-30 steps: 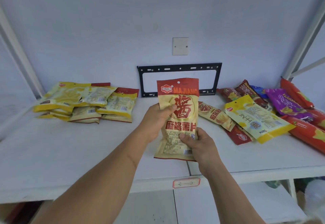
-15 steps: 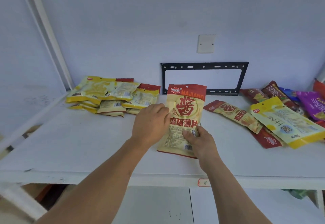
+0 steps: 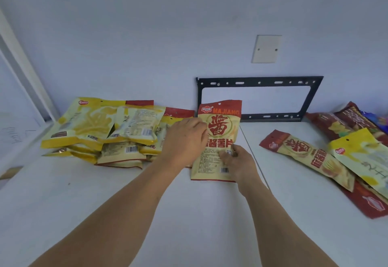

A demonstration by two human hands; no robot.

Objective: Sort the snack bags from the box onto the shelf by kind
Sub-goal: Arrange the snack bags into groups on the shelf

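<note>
Yellow foil dominates the far left of the white shelf (image 3: 63,203), where a pile of yellow bags (image 3: 100,128) lies overlapped, some face up and some showing barcodes, with a couple of red-topped edges poking out behind. Just right of that pile we have our left hand (image 3: 184,140), fingers curled over the left edge of the tan and red bag (image 3: 218,140) marked MAJIANG, so that grip is clamped on the bag. The bag stands tilted toward us, its bottom edge at or just above the shelf near the middle seam; we cannot tell whether it touches. Our right hand (image 3: 237,161) pinches the bag's lower right part, thumb on the printed face, so this grip is clamped on it too. Behind the bag a black metal bracket (image 3: 260,82) is fixed to the wall, with a blank wall plate (image 3: 266,49) above it. Farther right lies a matching tan and red bag (image 3: 308,157) flat on the shelf, partly under another yellow bag (image 3: 365,161), among mixed dark red and purple packs at the far right edge.

We judge that we are in the placing step for this one bag, deciding its group. Its match seems to lie to the right, not in the yellow pile, so the next move calls for laying it down as the start of its own kind, or carrying it beside its twin, and then letting go with both hands.
</note>
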